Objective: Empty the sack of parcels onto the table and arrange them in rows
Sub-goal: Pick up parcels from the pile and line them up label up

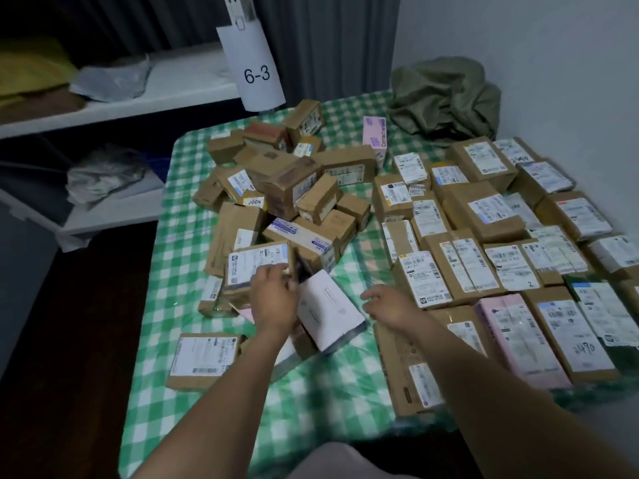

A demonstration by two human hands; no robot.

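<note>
Fingers (276,271) of the left hand (273,295) were curled at the near edge of a labelled brown box (257,262) and the top edge of a white parcel (328,309); whether they pinched either could not be told, the hand hiding the contact.

Far left, near edge: one flat labelled box (204,357), lying alone, its corner close to the table (311,409) edge. Risk: a sweep of the left forearm could push it off.

Left of centre: heap (287,188) of unsorted brown boxes, stacked loosely and tilted. Risk: the brown box sat at the foot of the heap; drawing it out could bring upper boxes sliding down, some toward the left edge.

Centre: white parcel, tilted, propped on a lower item beneath the left hand. Risk: it could slip flat or skid if released.

Right of centre: right hand (390,302), fingers loosely spread and empty, hovering over bare checked cloth between the heap and the rows.

Right: rows (501,254) of parcels, labels up, packed edge to edge, the nearest reaching the near table edge. Risk: the right forearm lay over them and could drag them out of line.

Far right corner: olive sack (446,95), crumpled and apparently empty.

Judgement: emptying done, arranging roughly half complete.
</note>
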